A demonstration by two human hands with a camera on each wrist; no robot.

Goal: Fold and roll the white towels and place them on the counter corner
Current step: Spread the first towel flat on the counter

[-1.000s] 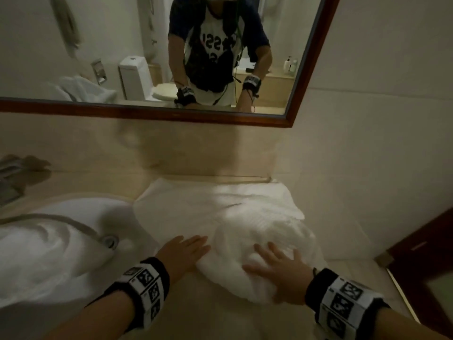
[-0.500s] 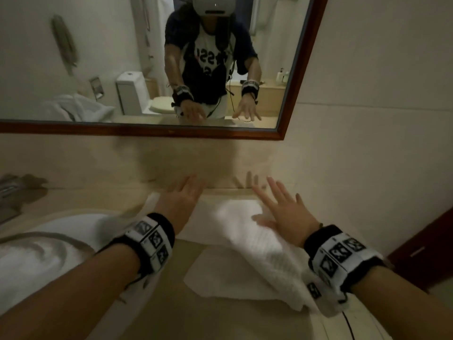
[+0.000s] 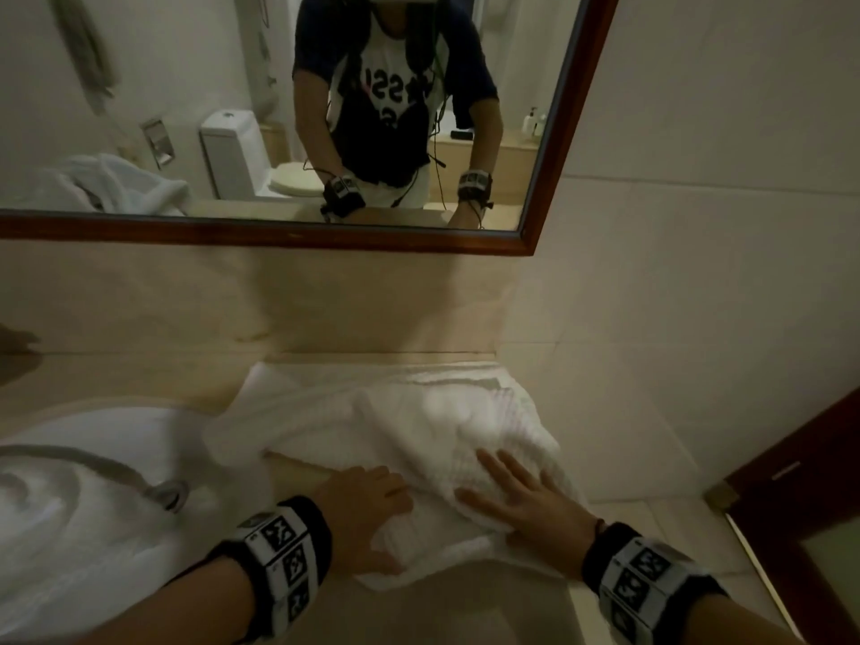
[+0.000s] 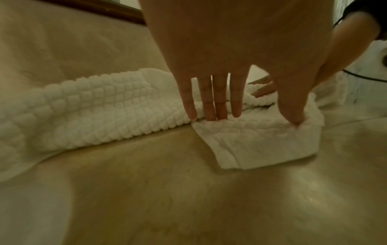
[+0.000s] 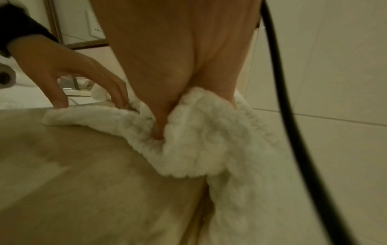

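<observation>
A white waffle-textured towel [image 3: 419, 421] lies bunched on the beige counter [image 3: 442, 612], in the corner against the back and right walls. Both hands rest on its near edge. My left hand [image 3: 372, 509] stands arched, its straight fingers [image 4: 209, 102] pressing their tips into the towel and the thumb holding down a flat folded corner [image 4: 261, 145]. Beside it, my right hand [image 3: 512, 491] lies flat and spread on top of the towel. Its thumb [image 5: 160, 126] sinks into a thick fold [image 5: 199, 132]; the other fingers are hidden there.
The white sink basin [image 3: 139, 430] at the left holds another white towel [image 3: 60, 542]. A wood-framed mirror [image 3: 549, 179] hangs above the backsplash. Tiled wall closes the right side, with a dark wooden door [image 3: 800, 495] past the counter's end.
Half a second ago both hands were stretched out to the towel's far edge by the wall. Now they are back at its near edge, and the towel lies more bunched.
</observation>
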